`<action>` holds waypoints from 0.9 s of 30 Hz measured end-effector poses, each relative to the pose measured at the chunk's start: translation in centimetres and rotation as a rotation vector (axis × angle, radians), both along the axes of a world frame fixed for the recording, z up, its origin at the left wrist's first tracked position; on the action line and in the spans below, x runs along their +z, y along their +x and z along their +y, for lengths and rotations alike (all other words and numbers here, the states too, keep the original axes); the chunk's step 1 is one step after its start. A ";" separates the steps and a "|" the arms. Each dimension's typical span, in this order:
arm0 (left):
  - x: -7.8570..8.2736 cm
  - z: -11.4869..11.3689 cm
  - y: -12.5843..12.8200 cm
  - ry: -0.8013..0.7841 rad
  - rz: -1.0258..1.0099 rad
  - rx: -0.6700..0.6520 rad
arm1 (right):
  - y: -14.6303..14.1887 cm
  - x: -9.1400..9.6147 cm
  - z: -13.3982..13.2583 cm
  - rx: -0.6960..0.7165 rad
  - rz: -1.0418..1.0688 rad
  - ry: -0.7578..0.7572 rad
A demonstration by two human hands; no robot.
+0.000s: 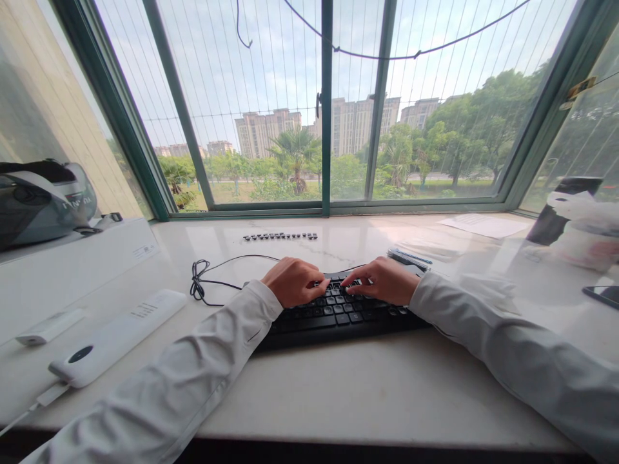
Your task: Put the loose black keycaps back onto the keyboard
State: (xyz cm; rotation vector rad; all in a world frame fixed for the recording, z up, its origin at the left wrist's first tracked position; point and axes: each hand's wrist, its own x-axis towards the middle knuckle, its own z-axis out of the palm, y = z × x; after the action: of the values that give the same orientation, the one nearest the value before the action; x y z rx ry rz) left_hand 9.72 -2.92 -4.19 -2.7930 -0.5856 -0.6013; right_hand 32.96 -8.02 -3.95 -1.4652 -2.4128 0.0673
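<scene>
A black keyboard [338, 319] lies on the white counter under both hands. Its upper middle part shows pale spots where keycaps appear to be off. My left hand [294, 282] rests over the upper left of the keyboard, fingers curled and thumb tip close to the index finger at the keys. Over the upper right, my right hand [385, 281] points inward, its thumb and index finger nearly together at a key. Anything between the fingertips of either hand is too small to make out. Behind the keyboard, several loose black keycaps [280, 236] stand in two short rows.
A bundled black cable [200, 283] lies left of the keyboard. Pens [411, 258] are behind my right hand. At left are a white power bank [118, 338] and a white box [77, 264]; at right, a phone [603, 295] and a plastic-wrapped cup [590, 241]. Windows stand behind.
</scene>
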 end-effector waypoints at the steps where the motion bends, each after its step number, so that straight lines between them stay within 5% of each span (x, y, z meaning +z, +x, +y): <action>1: 0.0 0.0 0.0 0.002 0.000 -0.001 | 0.0 -0.1 0.0 0.004 0.000 0.004; 27: 0.2 -0.8 0.1 -0.093 0.037 -0.159 | -0.5 0.2 -0.4 -0.038 -0.139 0.070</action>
State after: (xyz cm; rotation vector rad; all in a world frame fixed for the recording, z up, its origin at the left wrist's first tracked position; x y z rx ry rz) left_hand 9.85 -3.76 -3.95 -2.9518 -0.3964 -0.5646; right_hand 32.47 -8.44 -3.76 -1.5294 -2.4671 -0.1311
